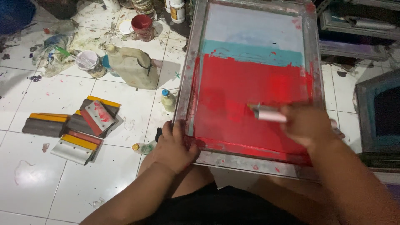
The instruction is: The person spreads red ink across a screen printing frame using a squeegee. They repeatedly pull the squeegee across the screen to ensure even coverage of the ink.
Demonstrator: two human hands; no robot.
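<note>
Red ink is being spread on the printing screen (250, 87) with a scraper (266, 113) gripped in the right hand (306, 125), while the frame's near-left corner is clasped by the left hand (173, 146).

Screen frame (189, 79): dull grey metal, scuffed, smeared with red ink; its mesh (250, 96) is fine fabric, coated wet glossy red, with a matt teal band and pale grey at the far edge. Scraper (266, 113): pale, smooth, metal or plastic, cannot tell. Floor tiles (50, 96): white glazed ceramic, glossy, paint-stained. Squeegees (79, 125): metal and wood handles, yellow rubber blades. Jug (135, 66): matt beige plastic, grimy.
</note>
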